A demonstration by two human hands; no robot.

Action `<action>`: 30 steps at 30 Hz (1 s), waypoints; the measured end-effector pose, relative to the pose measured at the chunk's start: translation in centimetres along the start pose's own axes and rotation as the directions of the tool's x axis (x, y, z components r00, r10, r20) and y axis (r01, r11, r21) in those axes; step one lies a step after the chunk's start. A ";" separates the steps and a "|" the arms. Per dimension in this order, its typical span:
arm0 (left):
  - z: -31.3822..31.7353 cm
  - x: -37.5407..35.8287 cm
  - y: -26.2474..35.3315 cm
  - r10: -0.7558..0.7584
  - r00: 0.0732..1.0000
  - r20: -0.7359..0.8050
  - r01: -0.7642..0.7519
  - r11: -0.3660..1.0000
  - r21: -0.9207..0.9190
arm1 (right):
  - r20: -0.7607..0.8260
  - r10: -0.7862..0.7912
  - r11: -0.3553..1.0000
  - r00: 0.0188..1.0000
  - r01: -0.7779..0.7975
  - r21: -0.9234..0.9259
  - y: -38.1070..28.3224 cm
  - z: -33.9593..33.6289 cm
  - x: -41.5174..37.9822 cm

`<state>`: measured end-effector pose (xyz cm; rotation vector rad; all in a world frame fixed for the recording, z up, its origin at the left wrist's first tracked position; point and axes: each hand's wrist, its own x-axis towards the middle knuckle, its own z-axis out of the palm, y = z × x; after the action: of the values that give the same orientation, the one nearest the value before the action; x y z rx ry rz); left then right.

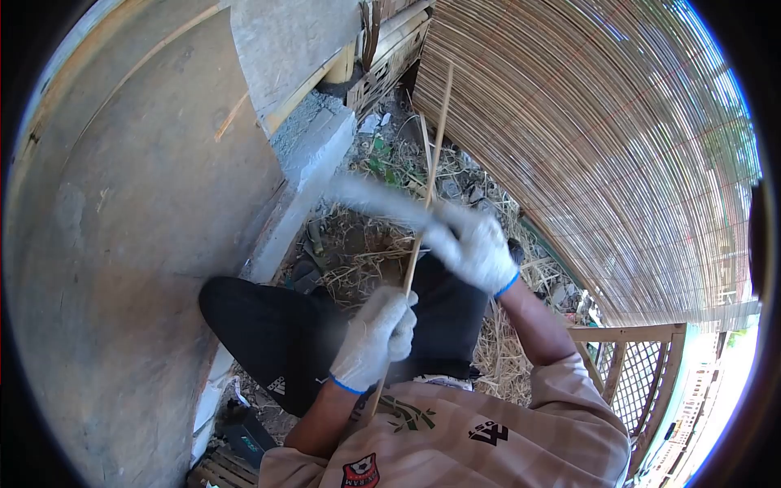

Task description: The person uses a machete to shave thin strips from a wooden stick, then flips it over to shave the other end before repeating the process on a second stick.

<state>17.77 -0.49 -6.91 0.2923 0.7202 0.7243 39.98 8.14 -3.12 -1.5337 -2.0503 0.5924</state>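
Note:
My left hand (376, 337), in a white knitted glove with a blue cuff, is wrapped round a long thin bamboo strip (440, 130). The strip slants up and away from me, its lower end reaching my shirt. My right hand (478, 250), gloved alike, is closed on the handle of a long knife (378, 198), smeared by motion. Its blade points left and overlaps the strip in this view, above my left hand. The handle itself is mostly hidden in the glove.
A large worn board (154, 211) stands close on my left, beside a concrete ledge (325, 142). A slatted bamboo screen (586, 138) leans at the right. Straw and shavings (500, 350) litter the ground. Behind my right arm is a wooden lattice frame (643, 378).

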 end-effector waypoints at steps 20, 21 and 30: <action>-0.2 -2.5 -1.5 -0.086 0.994 0.060 0.082 0.994 0.068 | -0.221 0.194 0.980 0.956 -0.180 0.081 4.8 -2.1 4.0; -0.4 -2.4 -1.6 -0.087 0.994 0.062 0.084 0.995 0.054 | -0.154 0.201 0.979 0.967 -0.196 0.051 4.7 -2.5 3.5; -1.7 -2.5 -2.1 -0.169 0.982 0.081 0.169 0.986 0.009 | -0.094 0.247 0.964 0.964 -0.235 0.123 4.6 -0.7 2.7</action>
<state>16.31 -3.78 -7.92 0.2575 0.6598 0.5473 43.21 12.04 -5.03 -1.7232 -1.7335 0.6848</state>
